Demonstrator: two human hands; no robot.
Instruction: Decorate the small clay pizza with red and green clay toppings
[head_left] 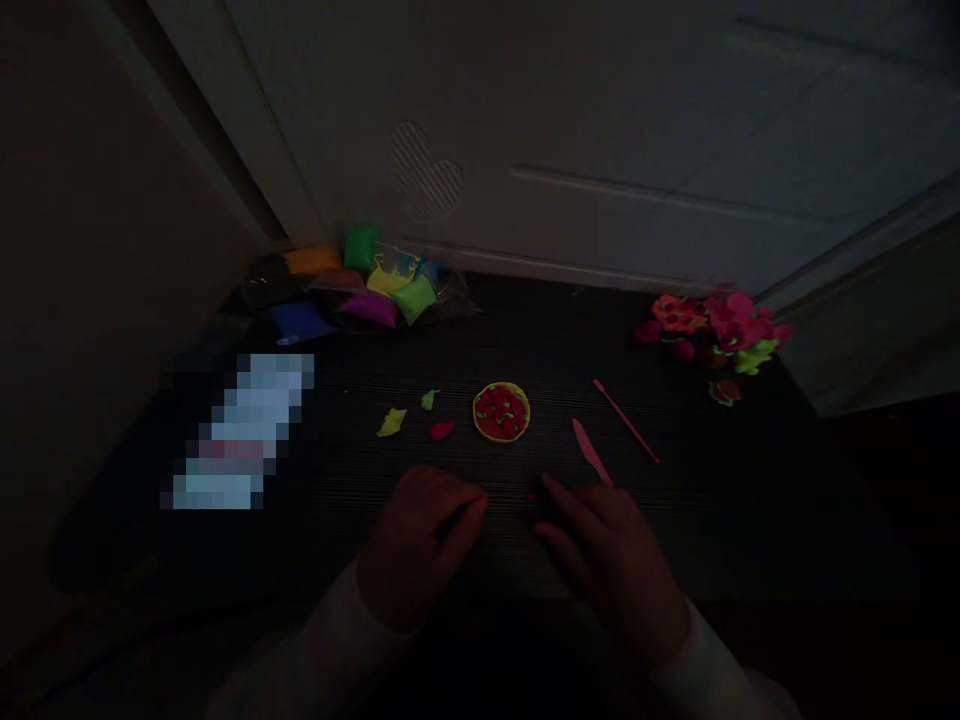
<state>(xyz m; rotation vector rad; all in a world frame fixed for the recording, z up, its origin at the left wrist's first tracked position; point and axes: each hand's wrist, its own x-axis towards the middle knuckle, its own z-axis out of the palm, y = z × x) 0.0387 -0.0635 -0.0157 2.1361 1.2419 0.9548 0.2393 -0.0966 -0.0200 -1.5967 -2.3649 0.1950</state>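
1. the left hand is bent with knuckles up, fingers curled, thumb tip close to the index fingertip; whether it pinches anything, i cannot tell in the dark.
2. the right hand sits apart from it, thumb and index finger spread, tips near a tiny red bit.
3. both forearms angle inward from the lower edge in pale sleeves.
4. the round clay disc lies on the dark table, beyond the gap between the hands, touching neither.

A bright panel lay near the desk's left edge, colourful packets near the far-left corner, flower shapes near the far-right.
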